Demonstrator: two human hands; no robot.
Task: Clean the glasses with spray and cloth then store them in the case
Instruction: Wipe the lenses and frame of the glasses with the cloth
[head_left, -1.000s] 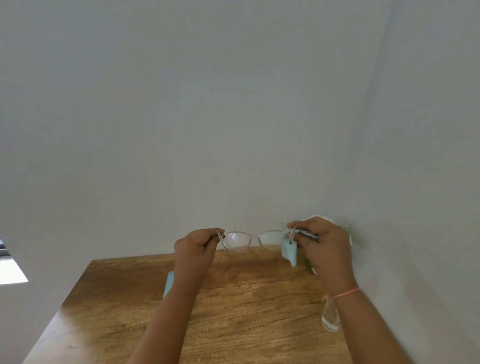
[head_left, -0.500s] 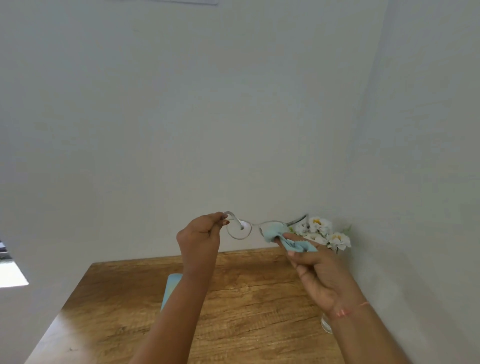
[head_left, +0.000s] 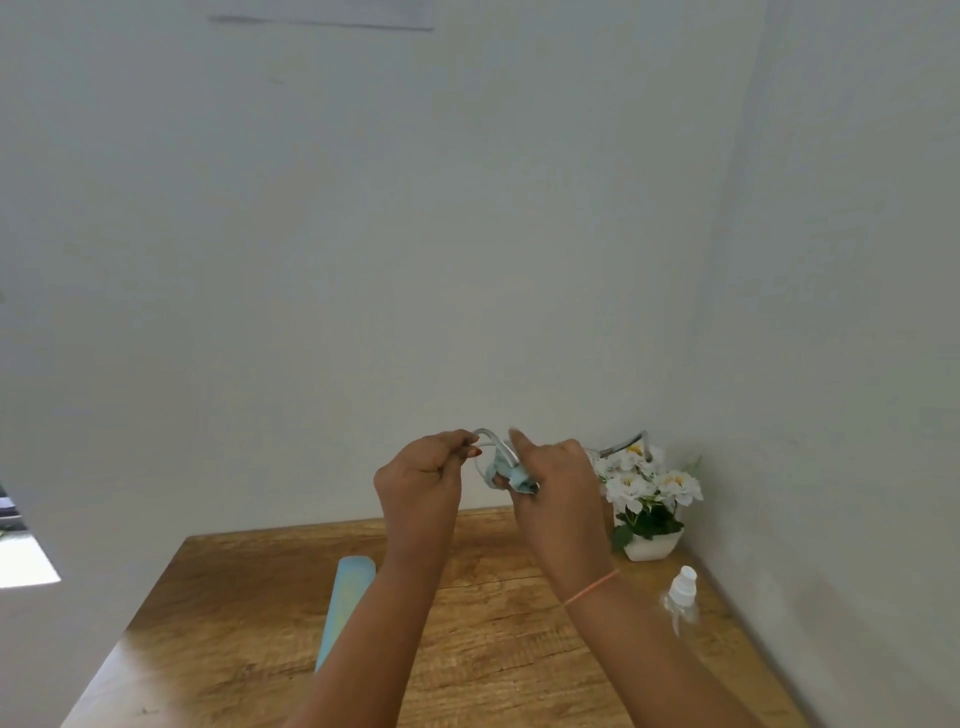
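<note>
Above the table's far edge I hold the clear-framed glasses in the air. My left hand pinches their left end. My right hand presses a light blue cloth around the left lens, which the cloth and fingers hide. The right temple sticks out to the right, in front of the flowers. A pale blue glasses case lies on the wooden table, partly behind my left forearm. A small clear spray bottle with a white top stands at the right.
A white pot of white flowers stands in the table's back right corner, near the spray bottle. White walls close off the table at the back and on the right. The table's left edge runs diagonally at the lower left.
My right hand with the cloth has moved left from the right lens to the left lens, close to my left hand. The flowers and spray bottle have come into fuller view.
</note>
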